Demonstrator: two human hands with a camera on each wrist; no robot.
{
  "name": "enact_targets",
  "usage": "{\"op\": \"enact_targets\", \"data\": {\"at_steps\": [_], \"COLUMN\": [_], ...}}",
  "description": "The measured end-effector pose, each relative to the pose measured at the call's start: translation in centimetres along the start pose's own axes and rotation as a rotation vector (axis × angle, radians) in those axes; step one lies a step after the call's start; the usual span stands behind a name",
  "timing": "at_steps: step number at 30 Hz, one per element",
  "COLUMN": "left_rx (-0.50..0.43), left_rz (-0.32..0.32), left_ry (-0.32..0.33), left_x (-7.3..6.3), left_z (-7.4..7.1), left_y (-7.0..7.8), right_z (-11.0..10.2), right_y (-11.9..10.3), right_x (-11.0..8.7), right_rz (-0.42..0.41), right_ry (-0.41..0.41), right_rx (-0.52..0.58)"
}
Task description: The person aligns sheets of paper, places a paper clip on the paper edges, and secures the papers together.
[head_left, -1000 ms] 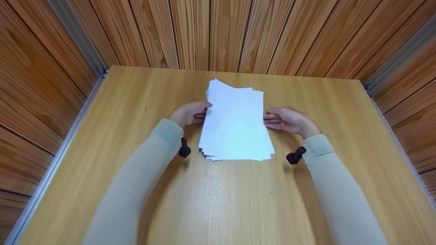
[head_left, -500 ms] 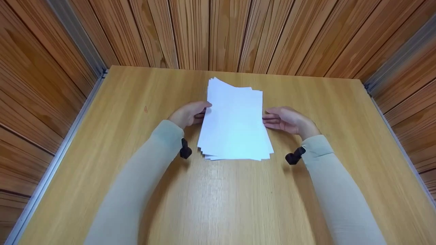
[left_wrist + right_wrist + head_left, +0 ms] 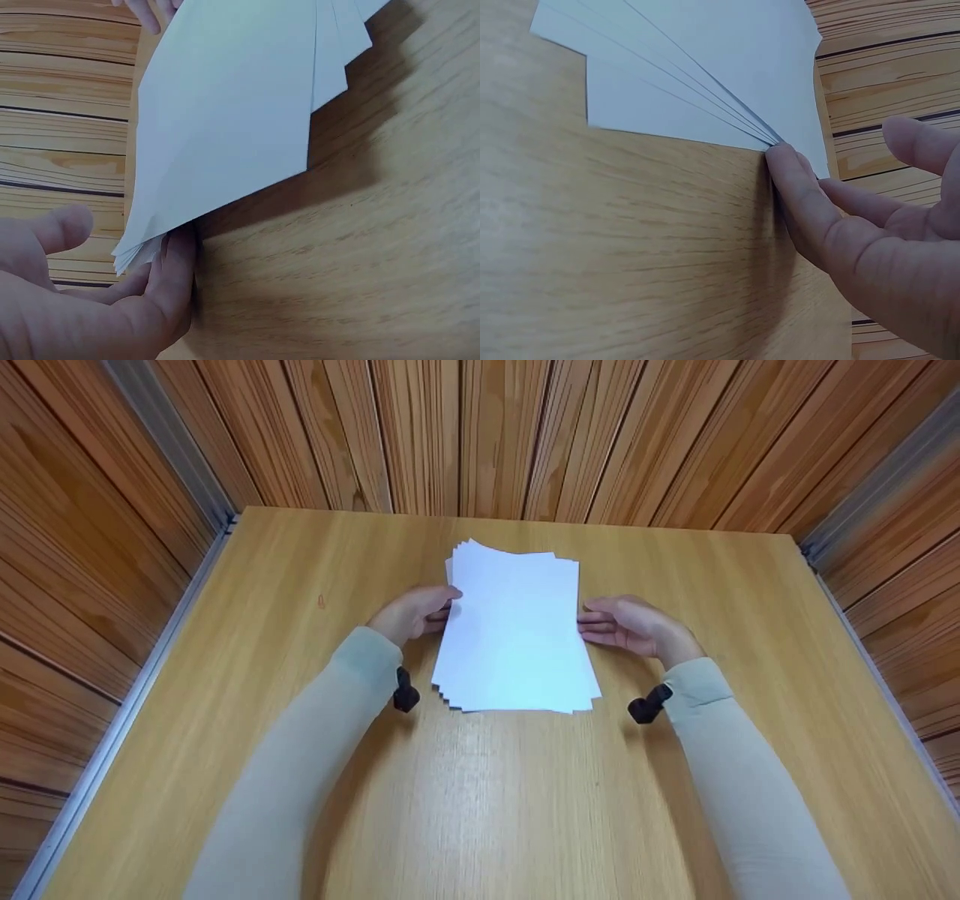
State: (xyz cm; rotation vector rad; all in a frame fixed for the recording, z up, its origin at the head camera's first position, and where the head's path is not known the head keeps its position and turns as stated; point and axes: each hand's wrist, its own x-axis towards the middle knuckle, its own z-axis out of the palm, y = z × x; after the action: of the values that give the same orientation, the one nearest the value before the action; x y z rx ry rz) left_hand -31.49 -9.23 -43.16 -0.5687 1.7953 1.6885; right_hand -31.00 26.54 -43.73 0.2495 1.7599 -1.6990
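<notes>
A loose, uneven stack of white paper sheets (image 3: 517, 630) stands out against the table in the head view, its edges fanned at the corners. At its left edge is my left hand (image 3: 416, 611); the left wrist view shows the fingers (image 3: 174, 274) against and partly under that edge, the thumb held off the paper. My right hand (image 3: 630, 622) touches the opposite edge with its fingertips (image 3: 784, 157). Its thumb (image 3: 915, 142) is raised apart from the sheets in the right wrist view. Neither hand pinches the paper.
A small red paper clip-like outline (image 3: 322, 601) lies on the wooden table (image 3: 510, 802), left of the stack. Wood-plank walls (image 3: 495, 435) rise behind and at both sides. Metal rails (image 3: 150, 652) run along the side edges.
The stack has shifted slightly left, and a sheet's corner now sticks out at its far left. My left hand has moved a little left with it; the right hand is nearly still.
</notes>
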Motion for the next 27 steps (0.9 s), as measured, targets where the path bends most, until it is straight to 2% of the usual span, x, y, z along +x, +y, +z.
{"op": "enact_targets", "data": {"at_steps": [9, 18, 23, 27], "left_rx": [-0.044, 0.051, 0.126, 0.140], "left_rz": [0.028, 0.088, 0.154, 0.204], "left_ry": [-0.003, 0.006, 0.035, 0.043], "left_x": [0.3, 0.4, 0.5, 0.5], "left_z": [-0.2, -0.1, 0.1, 0.2], "left_y": [-0.4, -0.8, -1.3, -1.7], "right_z": [-0.1, -0.1, 0.0, -0.1], "right_y": [0.1, 0.1, 0.3, 0.3], "right_x": [0.0, 0.1, 0.0, -0.1], "right_rz": [-0.010, -0.022, -0.011, -0.012], "right_ry": [-0.005, 0.008, 0.008, 0.008], "right_rx": [-0.015, -0.031, -0.030, -0.022]}}
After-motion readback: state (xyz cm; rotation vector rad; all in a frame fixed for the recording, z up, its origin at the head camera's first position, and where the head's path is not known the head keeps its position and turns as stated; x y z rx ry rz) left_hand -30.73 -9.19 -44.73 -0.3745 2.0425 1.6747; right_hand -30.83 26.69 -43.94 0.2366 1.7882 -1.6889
